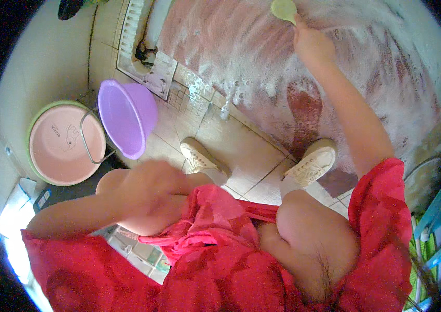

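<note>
At the top of the head view, my right hand (315,48) is closed round the handle of a pale yellow-green scrubbing brush (284,9). Its rounded head is over a reddish rug (303,104) streaked with white suds. That arm reaches far out across the rug. Bent across my left knee, my left hand (161,182) lies against the leg. It is blurred and its fingers do not show clearly; nothing is seen in it.
A purple basin (127,119) stands tilted on its side beside a pink basin (67,140) with a green rim. Wet floor tiles (220,130) lie between my shoes. A white squat toilet (127,57) is at upper left. Blue and green items (438,223) stand at right.
</note>
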The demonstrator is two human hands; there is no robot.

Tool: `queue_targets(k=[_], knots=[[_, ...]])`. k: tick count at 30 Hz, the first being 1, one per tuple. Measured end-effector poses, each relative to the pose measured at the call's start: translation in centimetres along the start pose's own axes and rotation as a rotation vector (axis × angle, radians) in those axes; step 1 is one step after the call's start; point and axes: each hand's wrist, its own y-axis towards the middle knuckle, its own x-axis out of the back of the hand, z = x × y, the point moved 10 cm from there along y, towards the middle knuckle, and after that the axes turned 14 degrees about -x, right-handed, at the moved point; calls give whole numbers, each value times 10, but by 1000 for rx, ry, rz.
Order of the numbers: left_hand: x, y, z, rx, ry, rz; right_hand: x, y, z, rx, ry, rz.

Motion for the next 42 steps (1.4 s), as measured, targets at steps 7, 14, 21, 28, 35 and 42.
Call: queue_targets(k=[7,14,21,28,35,42], knots=[[-101,-20,-29,-568,65,310,-1,5,3,9,71,22],[-154,82,51,-131,-144,523,3,1,-1,20,19,-49],[-216,128,114,140,-126,518,1,1,-1,55,88,-93],[-245,144,160,399,-156,389,-6,10,4,58,122,-100],[-219,110,112,17,-134,523,-3,4,-3,48,86,-140],[-150,58,1,-579,-289,306,3,4,-1,46,19,-45]])
